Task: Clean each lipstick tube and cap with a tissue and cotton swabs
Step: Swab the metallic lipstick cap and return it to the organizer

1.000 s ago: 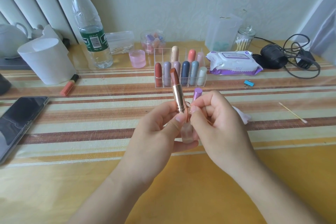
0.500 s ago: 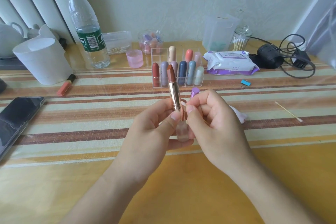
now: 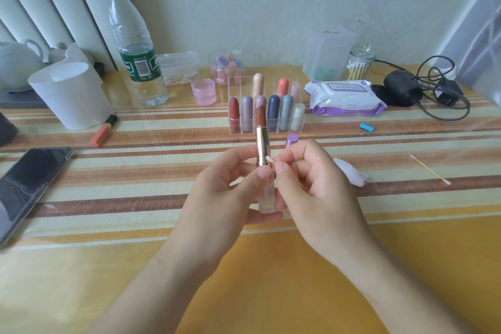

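Note:
My left hand (image 3: 230, 192) holds an open lipstick (image 3: 263, 144) upright by its frosted base, the gold sleeve and brown-red stick rising above my fingers. My right hand (image 3: 311, 187) pinches a cotton swab (image 3: 270, 160) whose white tip touches the gold sleeve. A purple cap (image 3: 292, 140) lies on the cloth just behind my right hand. A crumpled tissue (image 3: 351, 175) lies to its right. Several capped lipsticks stand in a clear organizer (image 3: 267, 114) behind.
A used swab (image 3: 429, 170) lies at right, near a blue clip (image 3: 366, 128). Wet wipes (image 3: 343, 99), a swab jar (image 3: 359, 65) and black cables (image 3: 433, 89) sit behind. A water bottle (image 3: 135, 49), white cup (image 3: 70, 95), orange lip tube (image 3: 104, 130) and phone (image 3: 27, 184) occupy the left.
The swab tip has come into view beside the gold sleeve, between my thumbs. Both hands and the lipstick stay in nearly the same place.

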